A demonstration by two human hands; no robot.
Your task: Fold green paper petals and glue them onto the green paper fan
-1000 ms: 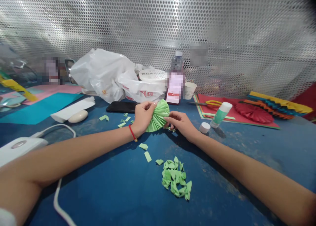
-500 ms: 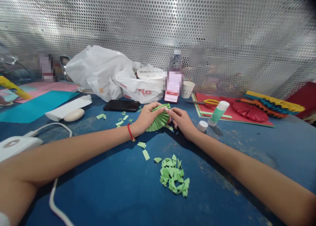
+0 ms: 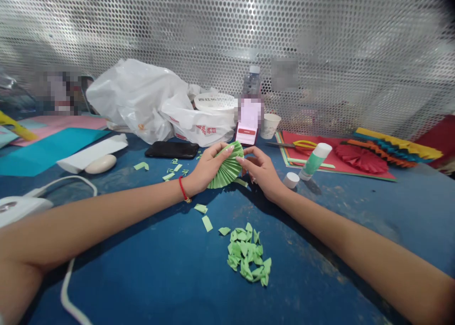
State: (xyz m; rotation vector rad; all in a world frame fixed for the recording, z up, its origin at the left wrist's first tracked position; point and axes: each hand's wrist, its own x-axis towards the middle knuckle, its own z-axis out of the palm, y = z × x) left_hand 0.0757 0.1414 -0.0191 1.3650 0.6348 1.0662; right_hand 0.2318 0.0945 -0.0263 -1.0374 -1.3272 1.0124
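Note:
A pleated green paper fan [image 3: 227, 169] is held up over the middle of the blue table. My left hand [image 3: 205, 169] grips it from the left, thumb across the folds near the top edge. At its right edge, my right hand [image 3: 261, 171] pinches the paper between thumb and fingers. Closer to me lies a heap of small folded green paper pieces [image 3: 249, 254]. Green paper scraps [image 3: 206, 223] are scattered below and left of my left hand. Right of my right hand, a glue stick [image 3: 315, 161] stands uncapped-looking beside its white cap [image 3: 291, 180].
Scissors [image 3: 305, 145] and a red pleated rosette [image 3: 361, 157] rest on red paper at right, beside folded yellow, blue and orange strips [image 3: 394, 147]. Behind are white plastic bags [image 3: 138, 102], a propped phone [image 3: 248, 121] and a paper cup [image 3: 270, 126]. A black phone [image 3: 172, 149] lies left.
The green fan has turned to show more of its pleated face. My right fingers have shifted from its top edge down to its right edge. The view has moved slightly.

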